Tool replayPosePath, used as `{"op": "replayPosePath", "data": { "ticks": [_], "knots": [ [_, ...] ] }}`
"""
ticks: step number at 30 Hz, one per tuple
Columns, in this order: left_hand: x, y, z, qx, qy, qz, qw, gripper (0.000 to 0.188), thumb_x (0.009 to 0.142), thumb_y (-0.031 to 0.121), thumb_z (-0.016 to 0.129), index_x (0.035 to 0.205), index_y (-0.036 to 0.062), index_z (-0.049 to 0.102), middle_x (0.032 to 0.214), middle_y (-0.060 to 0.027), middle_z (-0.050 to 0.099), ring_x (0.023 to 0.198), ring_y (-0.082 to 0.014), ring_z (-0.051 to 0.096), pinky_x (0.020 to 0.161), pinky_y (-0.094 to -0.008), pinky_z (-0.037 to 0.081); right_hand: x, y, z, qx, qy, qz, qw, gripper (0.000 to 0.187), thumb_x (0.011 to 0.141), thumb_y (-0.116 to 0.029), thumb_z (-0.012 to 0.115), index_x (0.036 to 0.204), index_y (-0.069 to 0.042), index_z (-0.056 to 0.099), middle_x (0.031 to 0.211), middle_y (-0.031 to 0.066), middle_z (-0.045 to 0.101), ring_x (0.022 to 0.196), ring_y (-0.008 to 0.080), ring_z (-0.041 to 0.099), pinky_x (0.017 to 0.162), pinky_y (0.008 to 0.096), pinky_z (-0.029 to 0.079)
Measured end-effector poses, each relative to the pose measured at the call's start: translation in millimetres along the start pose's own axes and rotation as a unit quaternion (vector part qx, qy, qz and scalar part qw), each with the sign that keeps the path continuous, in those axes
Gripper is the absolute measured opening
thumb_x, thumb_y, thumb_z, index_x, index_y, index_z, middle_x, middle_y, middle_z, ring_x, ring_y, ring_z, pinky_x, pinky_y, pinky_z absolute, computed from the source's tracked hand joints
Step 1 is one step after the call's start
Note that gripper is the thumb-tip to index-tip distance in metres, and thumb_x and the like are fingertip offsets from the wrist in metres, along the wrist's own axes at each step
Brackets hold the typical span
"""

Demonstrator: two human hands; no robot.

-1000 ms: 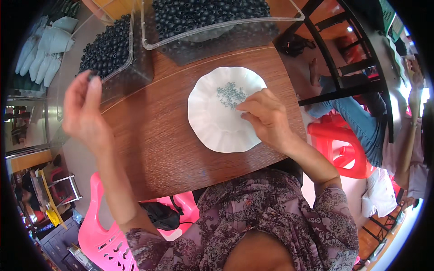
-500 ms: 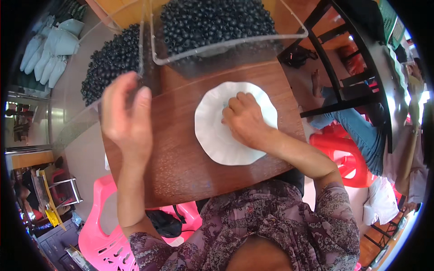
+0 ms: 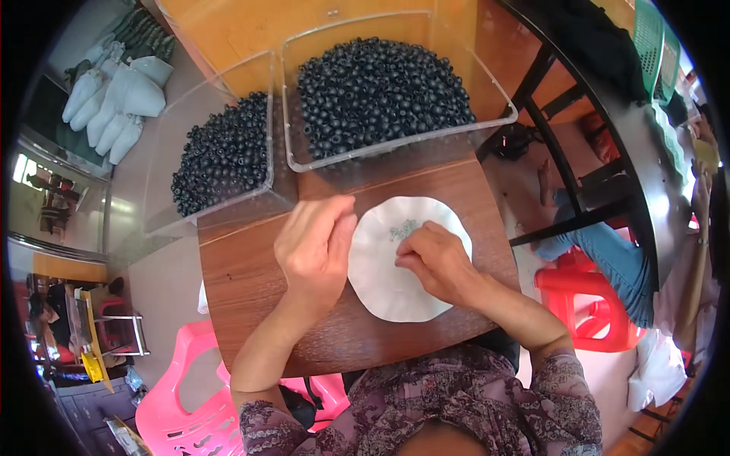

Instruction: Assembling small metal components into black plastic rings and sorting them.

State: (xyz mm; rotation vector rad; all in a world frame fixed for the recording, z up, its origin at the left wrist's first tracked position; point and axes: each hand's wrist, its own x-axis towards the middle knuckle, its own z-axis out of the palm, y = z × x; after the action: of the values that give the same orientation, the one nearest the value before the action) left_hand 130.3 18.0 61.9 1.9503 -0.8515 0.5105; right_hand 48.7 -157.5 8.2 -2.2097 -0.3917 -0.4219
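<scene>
A white plate (image 3: 380,292) with a wavy rim and a small green floral print lies on the wooden table. My right hand (image 3: 441,266) is over its right half, fingers curled and thumb tip pressed to the forefinger in a pinch. Whatever is in that pinch is hidden. Beside the plate's left rim hovers my left hand (image 3: 313,247), loosely cupped, its fingers extended and the thumb slightly apart. Its palm is turned out of sight, and nothing shows in it. Black beads (image 3: 384,99) with holes fill a clear plastic bin (image 3: 395,142) beyond the plate.
A second clear bin (image 3: 171,182) with more black beads (image 3: 220,152) stands at the far left. Pink (image 3: 179,387) and red (image 3: 585,311) plastic chairs flank the wooden table (image 3: 258,304). White sacks (image 3: 129,91) lie on the floor; another person sits by a dark table (image 3: 608,91) at right.
My left hand has come from beside the left bin to the plate's left rim, thumb closer to the fingers. My right hand stays over the plate. The whole view has shifted, showing more of the bins.
</scene>
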Motion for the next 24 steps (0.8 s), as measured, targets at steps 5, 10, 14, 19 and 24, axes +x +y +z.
{"op": "replayPosePath", "data": {
  "ticks": [5,10,14,19,24],
  "knots": [
    [70,-28,9,0.134,-0.025,0.067,0.988,0.009,0.068,0.002,0.065,0.077,0.0032,0.061,0.074,-0.0115,0.06,0.07,-0.0296,0.058,0.063,-0.0387,0.045,-11,0,2,0.052,-0.004,0.032,0.998,0.017,0.069,-0.001,0.066,0.081,-0.003,0.055,0.072,0.013,0.057,0.069,0.0318,0.054,0.064,0.0403,0.042],
    [120,-41,21,0.325,-0.267,-0.034,0.906,0.019,0.068,0.021,0.07,0.072,0.0038,0.064,0.072,-0.0178,0.063,0.075,-0.0355,0.061,0.065,-0.0435,0.047,-11,-10,-2,0.032,-0.017,-0.012,0.999,0.014,0.07,-0.003,0.067,0.08,-0.005,0.057,0.075,0.0106,0.055,0.074,0.0299,0.053,0.065,0.0386,0.043],
    [126,-55,36,0.331,-0.343,-0.049,0.878,0.021,0.065,0.021,0.074,0.07,0.0028,0.064,0.071,-0.0193,0.062,0.075,-0.035,0.062,0.065,-0.042,0.047,-18,-9,-4,0.073,-0.012,0.011,0.997,0.011,0.071,-0.004,0.067,0.078,-0.005,0.059,0.074,0.01,0.056,0.074,0.0284,0.053,0.064,0.0373,0.043],
    [126,-67,33,0.269,-0.329,-0.061,0.903,0.017,0.065,0.017,0.074,0.067,0.0021,0.064,0.074,-0.0186,0.064,0.076,-0.0348,0.062,0.066,-0.0418,0.048,-15,-7,-11,0.079,0.009,0.022,0.997,0.009,0.075,-0.001,0.066,0.083,-0.003,0.063,0.075,0.0075,0.06,0.072,0.0241,0.055,0.064,0.032,0.045],
    [120,-60,13,-0.163,-0.179,-0.232,0.942,0.006,0.073,0.005,0.067,0.077,0.0005,0.066,0.068,-0.0088,0.064,0.062,-0.0149,0.059,0.056,-0.0267,0.045,-14,-11,-10,0.135,0.016,0.056,0.989,0.009,0.077,-0.001,0.062,0.085,-0.003,0.064,0.076,0.0101,0.058,0.071,0.0246,0.055,0.063,0.0317,0.045]
  ]
}}
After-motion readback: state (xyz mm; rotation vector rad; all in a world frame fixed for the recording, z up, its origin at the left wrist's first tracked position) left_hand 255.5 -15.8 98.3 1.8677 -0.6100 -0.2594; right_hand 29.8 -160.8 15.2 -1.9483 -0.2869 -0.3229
